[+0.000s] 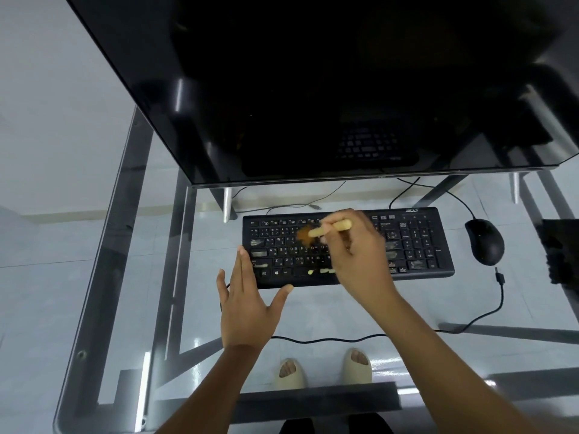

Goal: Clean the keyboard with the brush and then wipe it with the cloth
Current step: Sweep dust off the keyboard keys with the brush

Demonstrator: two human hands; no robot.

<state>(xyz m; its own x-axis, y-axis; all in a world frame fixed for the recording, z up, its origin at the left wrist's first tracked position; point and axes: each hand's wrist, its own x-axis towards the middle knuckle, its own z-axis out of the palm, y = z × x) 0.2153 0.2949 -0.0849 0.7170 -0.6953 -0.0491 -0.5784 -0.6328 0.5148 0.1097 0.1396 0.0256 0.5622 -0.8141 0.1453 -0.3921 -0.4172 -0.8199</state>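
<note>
— Glass tabletop (313, 311) on a metal frame, pale tiled floor showing through it. Where is the black flat keyboard (416, 245)?

— Lying flat on the glass, under the front edge of the big black monitor (313, 89). The right hand (357, 245) grips a small brush with a pale wooden handle (329, 228); its brown bristles, blurred, sit on the upper letter rows.

— And the left hand (247, 305)?

— Released, fingers straight, fingertips at the keyboard's near-left corner; whether it presses there I cannot tell.

— So, the step?

— Brushing, I judge; pale specks remain near the space bar. Next likely calls for sweeping those off, then fetching the dark cloth (560, 252) at the right edge, beyond the black mouse (485, 242).
</note>
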